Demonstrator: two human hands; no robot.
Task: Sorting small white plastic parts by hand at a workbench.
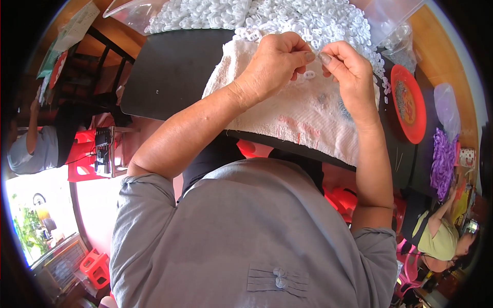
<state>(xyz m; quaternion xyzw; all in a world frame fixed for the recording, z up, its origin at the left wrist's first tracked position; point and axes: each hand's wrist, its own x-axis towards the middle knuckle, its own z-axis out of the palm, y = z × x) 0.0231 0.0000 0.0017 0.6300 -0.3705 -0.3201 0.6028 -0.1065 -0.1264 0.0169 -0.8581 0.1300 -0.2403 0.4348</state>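
Note:
My left hand and my right hand are raised close together at the far side of the table, fingertips nearly meeting. Each has thumb and forefinger pinched; whatever they grip is too small to make out. Beneath them a white cloth with faded red print lies over the table. A small white plastic piece rests on it below the fingertips. Just beyond my hands spreads a large heap of small white plastic pieces. Partly behind my right wrist, a greyish patch of tiny bits shows on the cloth.
The black table extends to the left. On the right stands a red plate with small grey bits, near thin metal sticks and a purple bundle. Other people sit at the far left and far right.

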